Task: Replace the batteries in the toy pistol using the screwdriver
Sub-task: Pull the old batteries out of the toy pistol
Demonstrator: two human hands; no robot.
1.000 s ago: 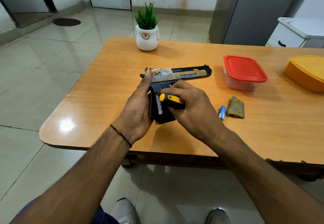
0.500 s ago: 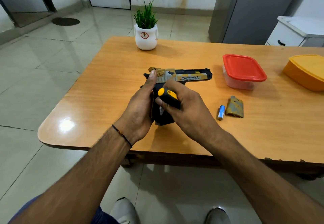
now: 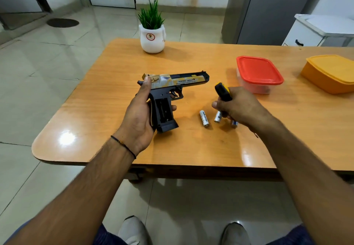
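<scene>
My left hand (image 3: 138,118) grips the toy pistol (image 3: 172,87) by its black grip, barrel pointing right, over the wooden table (image 3: 191,149). The battery bay in the grip lies open and looks empty. My right hand (image 3: 239,108) holds the black-and-yellow screwdriver (image 3: 223,91) upright, to the right of the pistol. One battery (image 3: 204,118) lies loose on the table between the hands. A second battery (image 3: 218,116) sits at my right fingers, and a third battery (image 3: 234,123) shows under that hand; whether they are held is unclear.
A white pot with a green plant (image 3: 152,37) stands at the table's far edge. A clear box with a red lid (image 3: 258,72) and an orange box (image 3: 331,72) sit at the right. The table's near edge runs just before my feet.
My right hand has come away from the pistol grip and moved right with the screwdriver. Batteries now lie on the table and the bay shows open. The grip cover is hidden behind my right hand.
</scene>
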